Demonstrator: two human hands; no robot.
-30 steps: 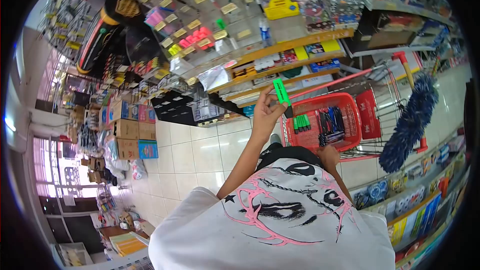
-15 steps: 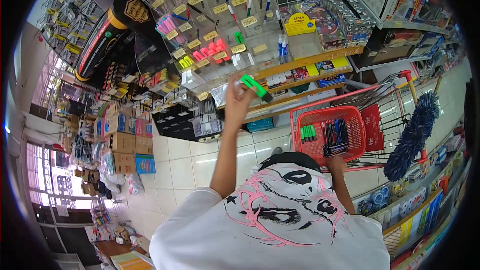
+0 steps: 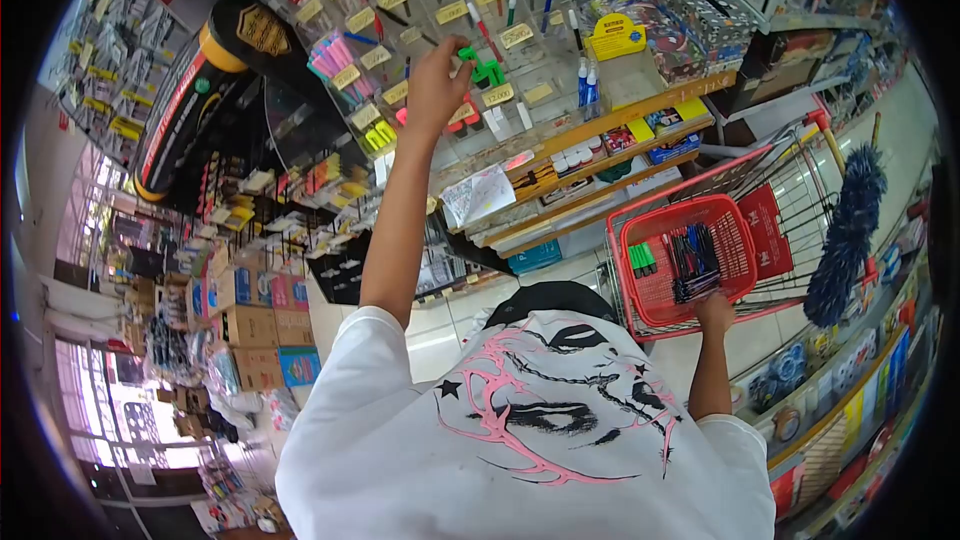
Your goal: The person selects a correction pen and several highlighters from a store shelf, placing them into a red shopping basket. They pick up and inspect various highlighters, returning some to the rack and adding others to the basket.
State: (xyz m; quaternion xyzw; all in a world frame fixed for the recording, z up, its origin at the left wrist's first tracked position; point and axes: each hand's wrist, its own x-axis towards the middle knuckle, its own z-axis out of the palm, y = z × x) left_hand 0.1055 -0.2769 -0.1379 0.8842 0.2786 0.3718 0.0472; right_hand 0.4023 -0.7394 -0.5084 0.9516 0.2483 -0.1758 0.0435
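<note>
My left hand (image 3: 440, 85) is up at the pen display, fingers closed on a green highlighter (image 3: 467, 56). Another green highlighter (image 3: 489, 74) stands right beside it in a clear compartment; the fingers partly cover this spot. Pink highlighters (image 3: 466, 117) and yellow highlighters (image 3: 380, 135) sit in compartments below and to the left. Down at the right, my right hand (image 3: 714, 312) is curled over the near rim of a red shopping basket (image 3: 738, 240). Inside the basket lie several green highlighters (image 3: 642, 260) and a bunch of dark pens (image 3: 692, 260).
The basket rests in a metal shopping cart (image 3: 800, 205). A blue fluffy duster (image 3: 848, 240) stands at its right side. A giant black marker-shaped display (image 3: 195, 90) rises at the left. Cardboard boxes (image 3: 250, 325) are stacked on the tiled floor, and stocked shelves (image 3: 835, 430) line the right.
My left hand has moved up from in front of the display to the green highlighter compartment, bringing a green highlighter with it. My right hand stays at the basket's rim. The view has shifted slightly.
</note>
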